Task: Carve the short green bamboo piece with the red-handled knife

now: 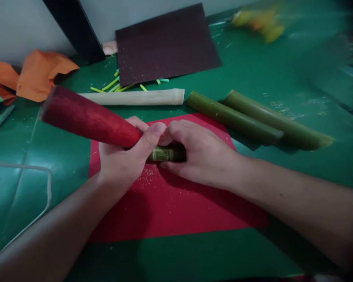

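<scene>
Grasping a red rod [91, 117] in the left hand [120, 162], with fingers wrapped about the near-right end and with the dark end tilted up to the left. Grasping a short green stick [164, 154] in the right hand [201, 152] too — low over a red sheet [170, 211], between the hands, with a pale-marked band in view and both ends hidden by the fingers. Keeping both thumbs close together; cannot tell the exact hold of the fingertips behind them. Scattered on the sheet just below the hands, fine pale dust [148, 176]. Beneath it all, a green desk [194, 258]. Behind the sheet, a pale stick [141, 97], partly covered by the rod in this view; to the right, two green tubes [235, 117] side by side. Farther back, a dark sheet [167, 45] beside yellow-green bits [110, 83] — and at far left, crumpled orange paper [43, 76] near a black post [76, 31].
</scene>
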A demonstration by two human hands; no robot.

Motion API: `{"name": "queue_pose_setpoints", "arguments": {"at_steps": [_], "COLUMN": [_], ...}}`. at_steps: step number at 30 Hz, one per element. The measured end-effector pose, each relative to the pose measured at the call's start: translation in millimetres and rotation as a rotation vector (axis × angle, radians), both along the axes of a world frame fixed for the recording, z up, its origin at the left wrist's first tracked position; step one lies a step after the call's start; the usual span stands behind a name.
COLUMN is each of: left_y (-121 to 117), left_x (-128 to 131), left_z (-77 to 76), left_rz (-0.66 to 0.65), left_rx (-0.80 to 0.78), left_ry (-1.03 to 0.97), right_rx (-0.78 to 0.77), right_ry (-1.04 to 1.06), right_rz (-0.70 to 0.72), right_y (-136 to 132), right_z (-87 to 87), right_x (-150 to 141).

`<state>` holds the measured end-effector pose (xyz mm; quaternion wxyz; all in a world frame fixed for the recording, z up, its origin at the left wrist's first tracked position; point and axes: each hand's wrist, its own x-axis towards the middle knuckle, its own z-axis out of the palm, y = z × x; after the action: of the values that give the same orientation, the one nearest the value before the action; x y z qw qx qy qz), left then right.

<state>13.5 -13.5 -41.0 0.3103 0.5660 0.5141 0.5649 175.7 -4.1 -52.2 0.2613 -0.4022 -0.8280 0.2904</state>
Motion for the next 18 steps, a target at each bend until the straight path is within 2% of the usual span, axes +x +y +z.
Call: {"name": "queue_pose_setpoints", "arguments": {"at_steps": [4,15,18], "left_y": [-0.7,-2.2,-1.1], "left_x": [-1.8,-5.9,-5.9], "left_z": [1.8,1.3,1.2], "left_rz": [-0.099,-0.248,-0.234], "left_rx": [-0.030,0.020,0.022], "left_ry": [-0.082,0.110,0.147], "right_rx": [-0.011,-0.017,-0.023], "right_ry": [0.003,0.029,0.034], "right_rz": [-0.009,-0.029,-0.028], "right_y": [0.3,1.4,1.7], "right_z": [0.6,1.0,-0.1], "right_x": [-0.3,0.6,0.6]}}
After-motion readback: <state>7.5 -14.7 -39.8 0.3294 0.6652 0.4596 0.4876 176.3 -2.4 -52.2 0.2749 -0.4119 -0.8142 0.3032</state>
